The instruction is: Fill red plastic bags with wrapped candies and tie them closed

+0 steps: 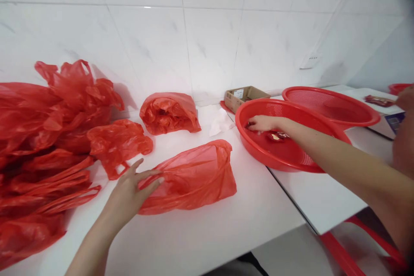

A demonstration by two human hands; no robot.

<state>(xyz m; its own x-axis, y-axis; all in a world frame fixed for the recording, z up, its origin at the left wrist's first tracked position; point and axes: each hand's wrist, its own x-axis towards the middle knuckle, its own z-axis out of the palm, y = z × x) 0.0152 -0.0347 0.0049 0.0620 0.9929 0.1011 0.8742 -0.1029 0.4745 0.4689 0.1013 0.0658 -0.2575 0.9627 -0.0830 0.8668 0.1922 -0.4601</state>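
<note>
A red plastic bag (pixel 200 177) lies spread on the white table, its narrower end toward my left hand (pixel 134 187). The fingers of that hand are stretched and apart, with thumb and forefinger resting on the bag. On the right, my right hand (pixel 263 123) reaches into a red plastic basket (pixel 284 164), its fingers bent down toward the bottom. Small red and gold packets (pixel 276 136) lie in the basket close to the wrist. What the right fingertips hold, if anything, is too small to make out.
Many red plastic bags (pixel 42 138) are heaped on the left. A rolled red bag (pixel 170 112), white tissue (pixel 221 123) and a cardboard box (pixel 246 95) stand near the tiled wall. Behind my basket is a second red basket (pixel 336 105). Part of another person (pixel 404 133) shows far right.
</note>
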